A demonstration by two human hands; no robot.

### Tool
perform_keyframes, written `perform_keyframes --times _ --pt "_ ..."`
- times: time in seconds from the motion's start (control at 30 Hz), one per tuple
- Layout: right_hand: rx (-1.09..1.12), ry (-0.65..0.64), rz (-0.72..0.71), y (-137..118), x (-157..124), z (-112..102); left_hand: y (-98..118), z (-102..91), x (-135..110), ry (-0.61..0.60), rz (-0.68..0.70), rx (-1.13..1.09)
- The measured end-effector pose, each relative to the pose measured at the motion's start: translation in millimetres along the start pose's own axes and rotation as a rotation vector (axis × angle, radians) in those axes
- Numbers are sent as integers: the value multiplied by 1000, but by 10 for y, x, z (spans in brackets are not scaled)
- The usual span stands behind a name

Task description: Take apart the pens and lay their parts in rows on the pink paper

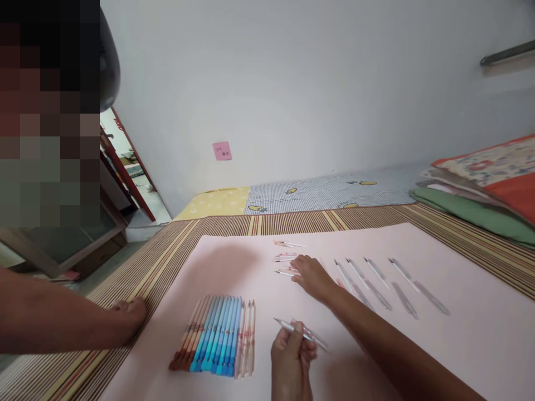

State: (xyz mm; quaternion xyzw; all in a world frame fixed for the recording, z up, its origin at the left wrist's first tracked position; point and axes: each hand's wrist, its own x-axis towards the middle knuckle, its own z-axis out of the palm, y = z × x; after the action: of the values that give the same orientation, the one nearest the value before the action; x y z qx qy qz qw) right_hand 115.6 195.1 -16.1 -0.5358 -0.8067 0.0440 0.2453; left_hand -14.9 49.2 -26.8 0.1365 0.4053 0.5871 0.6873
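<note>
My left hand point(292, 351), near the bottom middle, is closed on a pen refill point(288, 324) with a dark tip, and a clear pen barrel point(315, 333) lies alongside it. Farther off, my right hand point(312, 277) reaches over a small group of pen parts. Its fingers are bent down onto them; what lies under the fingertips is hidden. A white refill point(284, 273) pokes out beside the thumb. To the right lie several separate white refills point(378, 273) and clear barrels point(404, 299). Brown pens point(194, 328) and blue pens point(221, 334) form a row at left, with clear pens point(247, 340) at its end.
Everything rests on a pale pink sheet point(234, 256) over a striped mat point(163, 262). Another person's hand point(129, 317) leans on the mat at left. Folded cloths point(472, 211) lie at the right. A pink note point(222, 151) is stuck on the white wall point(309, 94).
</note>
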Motion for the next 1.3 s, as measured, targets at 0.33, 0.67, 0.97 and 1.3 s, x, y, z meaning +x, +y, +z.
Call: perform_keyframes --times 0.33,0.67,0.97,1.3 --pt "89 192 265 18 -672 -555 56 50 -107 -2 28 10" --pt "-111 -46 492 189 -775 -778 26 68 -159 -20 16 42" --pt "-244 -157 585 186 -626 -599 37 76 -136 4 19 20" --pt "-229 -188 684 306 -34 -418 22 60 -94 2 5 7"
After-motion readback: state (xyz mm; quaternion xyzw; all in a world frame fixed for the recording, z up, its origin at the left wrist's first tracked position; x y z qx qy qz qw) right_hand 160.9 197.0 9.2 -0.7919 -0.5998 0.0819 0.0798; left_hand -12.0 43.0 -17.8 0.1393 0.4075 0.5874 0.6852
